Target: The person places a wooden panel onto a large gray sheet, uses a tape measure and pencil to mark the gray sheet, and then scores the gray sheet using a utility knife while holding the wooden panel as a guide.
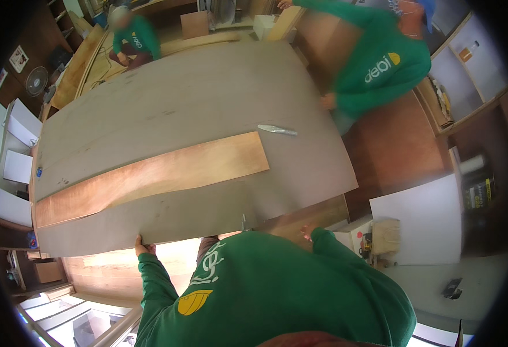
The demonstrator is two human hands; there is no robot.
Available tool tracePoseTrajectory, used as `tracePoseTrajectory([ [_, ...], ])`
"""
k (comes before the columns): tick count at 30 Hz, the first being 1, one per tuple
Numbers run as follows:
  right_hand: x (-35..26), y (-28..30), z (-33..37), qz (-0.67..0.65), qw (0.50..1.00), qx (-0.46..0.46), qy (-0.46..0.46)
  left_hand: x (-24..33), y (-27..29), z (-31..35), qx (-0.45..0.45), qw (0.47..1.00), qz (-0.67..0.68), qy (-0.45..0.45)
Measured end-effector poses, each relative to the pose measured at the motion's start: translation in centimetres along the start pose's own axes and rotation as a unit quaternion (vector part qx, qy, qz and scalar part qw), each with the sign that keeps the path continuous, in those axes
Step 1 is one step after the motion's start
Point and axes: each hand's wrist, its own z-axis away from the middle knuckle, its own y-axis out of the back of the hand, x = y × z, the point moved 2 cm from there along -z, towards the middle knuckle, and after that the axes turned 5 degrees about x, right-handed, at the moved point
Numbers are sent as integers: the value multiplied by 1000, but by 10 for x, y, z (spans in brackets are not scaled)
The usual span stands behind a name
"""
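Observation:
A large grey-brown sheet lies flat before me like a tabletop. My left hand grips its near edge, thumb on top and fingers partly hidden beneath. Off the sheet's near right edge is my right hand, small in view, its fingers apart with nothing visible in them. A long strip of wood veneer, with one wavy edge, rests across the sheet. Beyond the strip's right end lies a silver utility knife. A small upright metal piece shows at the near edge, close to my chest.
One person in green crouches at the far left; another, blurred, leans at the sheet's right side. White panels and a beige power tool stand at right. A fan and shelves line the left.

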Motion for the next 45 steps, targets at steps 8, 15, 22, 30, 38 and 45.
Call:
tracePoseTrajectory([
  [8, 18, -18, 8, -100, 994, 24, 36, 10, -25, 23, -156, 985, 58, -42],
  [15, 11, -23, -19, -35, 999, 8, 29, 72, -38, 53, -78, 985, 115, -98],
  [22, -43, 7, -49, -86, 994, 13, 69, 115, -159, 138, 13, 812, -406, -420],
  [30, -174, 42, -17, -294, 936, -68, 181, 99, -157, 202, -79, 940, -58, -326],
  [38, -270, 52, 55, -500, 820, -163, 225, 22, -157, 198, -81, 966, -50, -239],
  [45, -329, 62, 114, -668, 664, -228, 245, -34, -125, 180, -128, 982, -106, -87],
])
